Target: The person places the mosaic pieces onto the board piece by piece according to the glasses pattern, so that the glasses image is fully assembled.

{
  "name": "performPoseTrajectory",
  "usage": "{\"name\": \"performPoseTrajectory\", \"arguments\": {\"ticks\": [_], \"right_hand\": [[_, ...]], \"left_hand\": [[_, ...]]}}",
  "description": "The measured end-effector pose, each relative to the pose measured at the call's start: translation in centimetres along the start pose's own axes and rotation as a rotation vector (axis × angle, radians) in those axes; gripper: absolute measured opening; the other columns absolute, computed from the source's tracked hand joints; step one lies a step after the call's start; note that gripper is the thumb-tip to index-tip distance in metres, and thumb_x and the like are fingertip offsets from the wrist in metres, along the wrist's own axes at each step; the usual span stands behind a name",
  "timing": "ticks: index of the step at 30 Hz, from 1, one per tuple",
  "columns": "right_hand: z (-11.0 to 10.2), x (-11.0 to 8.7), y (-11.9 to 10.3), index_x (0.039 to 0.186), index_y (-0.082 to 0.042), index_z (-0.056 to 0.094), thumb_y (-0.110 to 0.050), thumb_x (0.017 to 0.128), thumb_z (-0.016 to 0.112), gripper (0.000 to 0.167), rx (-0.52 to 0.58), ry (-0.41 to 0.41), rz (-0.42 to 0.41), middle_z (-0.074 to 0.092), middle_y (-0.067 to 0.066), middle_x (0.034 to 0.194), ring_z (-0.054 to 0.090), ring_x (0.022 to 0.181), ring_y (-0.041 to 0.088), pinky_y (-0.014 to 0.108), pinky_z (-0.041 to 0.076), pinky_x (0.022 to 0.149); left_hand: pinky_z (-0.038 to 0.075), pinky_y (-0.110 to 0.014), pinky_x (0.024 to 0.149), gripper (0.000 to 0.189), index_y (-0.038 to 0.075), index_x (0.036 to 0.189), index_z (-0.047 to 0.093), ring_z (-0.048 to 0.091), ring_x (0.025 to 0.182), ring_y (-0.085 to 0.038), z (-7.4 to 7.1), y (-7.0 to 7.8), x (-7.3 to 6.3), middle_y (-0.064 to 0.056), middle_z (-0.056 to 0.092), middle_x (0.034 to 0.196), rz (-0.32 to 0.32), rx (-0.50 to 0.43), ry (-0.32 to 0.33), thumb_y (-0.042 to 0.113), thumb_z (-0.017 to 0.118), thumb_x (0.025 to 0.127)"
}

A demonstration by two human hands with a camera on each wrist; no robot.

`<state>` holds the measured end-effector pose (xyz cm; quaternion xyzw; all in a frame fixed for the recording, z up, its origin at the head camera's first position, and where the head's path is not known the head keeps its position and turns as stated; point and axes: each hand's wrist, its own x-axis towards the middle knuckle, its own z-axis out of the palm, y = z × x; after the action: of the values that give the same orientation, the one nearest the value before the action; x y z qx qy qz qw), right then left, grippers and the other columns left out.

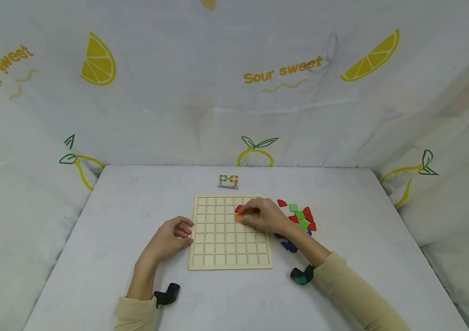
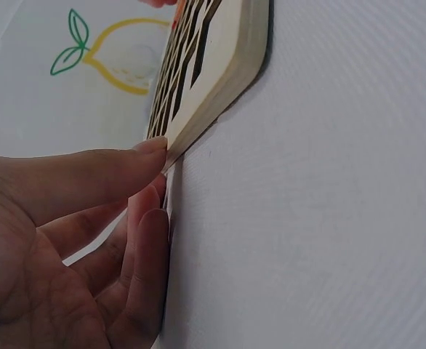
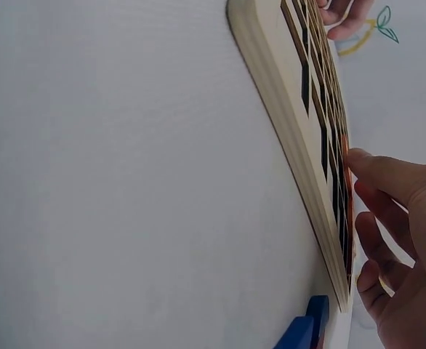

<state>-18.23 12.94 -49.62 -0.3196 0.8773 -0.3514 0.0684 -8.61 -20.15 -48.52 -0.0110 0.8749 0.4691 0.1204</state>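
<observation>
A pale wooden grid board (image 1: 209,237) lies on the table. My left hand (image 1: 171,239) touches its left edge with thumb and fingertips; in the left wrist view the thumb (image 2: 104,178) meets the rim. Over the upper right of the board, my right hand (image 1: 265,216) pinches an orange square tile (image 1: 239,218) between thumb and index finger, in or just over a cell. A red quarter-round tile (image 1: 238,209) sits directly above the orange one, partly covered by the fingers. The right wrist view shows the thumb against an orange edge (image 3: 347,167).
Right of the board lie loose red, green and blue tiles (image 1: 299,214), some hidden by the right forearm. Behind the board is a small pattern card (image 1: 228,180). Black wrist devices (image 1: 168,294) hang by both wrists. A lemon-print cloth (image 1: 155,101) rises behind the table.
</observation>
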Motion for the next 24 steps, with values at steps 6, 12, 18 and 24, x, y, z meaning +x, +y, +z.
{"name": "performPoseTrajectory", "arguments": {"ticks": [6,12,18,24], "right_hand": [[-1.0,-0.4,0.6,0.116,-0.014,0.081,-0.019,0.093,0.087,0.025,-0.024,0.035,0.048,0.081,0.000,0.113,0.064,0.095,0.015,0.030,0.054,0.086],[-2.3,-1.1,1.7,0.118,-0.014,0.081,-0.019,0.093,0.087,0.026,-0.035,0.103,0.124,0.081,0.001,0.114,0.066,0.101,0.019,0.033,0.055,0.091],[-3.9,-2.0,3.1,0.122,-0.013,0.080,-0.019,0.093,0.087,0.030,-0.027,0.126,0.199,0.079,0.004,0.119,0.064,0.105,0.022,0.036,0.058,0.094],[-5.2,-2.6,4.5,0.126,-0.009,0.077,-0.017,0.093,0.086,0.035,-0.011,0.114,0.227,0.078,0.010,0.125,0.065,0.112,0.028,0.050,0.059,0.104]], "left_hand": [[0.053,-0.026,0.085,0.039,0.003,0.125,0.070,0.067,0.092,-0.014,0.1,0.0,0.0,-0.008,0.072,0.106,0.001,0.003,0.000,-0.002,0.082,0.088],[0.053,-0.025,0.084,0.039,0.004,0.125,0.071,0.066,0.092,-0.014,0.1,0.0,0.0,-0.008,0.072,0.106,-0.003,0.002,0.001,-0.002,0.082,0.088],[0.052,-0.026,0.084,0.038,0.004,0.125,0.070,0.066,0.092,-0.014,0.1,0.1,0.0,-0.008,0.072,0.106,-0.006,0.005,0.002,-0.002,0.082,0.088],[0.052,-0.026,0.085,0.038,0.004,0.124,0.070,0.066,0.092,-0.014,0.1,0.1,0.0,-0.008,0.072,0.106,-0.010,0.009,0.007,-0.002,0.082,0.088]]}}
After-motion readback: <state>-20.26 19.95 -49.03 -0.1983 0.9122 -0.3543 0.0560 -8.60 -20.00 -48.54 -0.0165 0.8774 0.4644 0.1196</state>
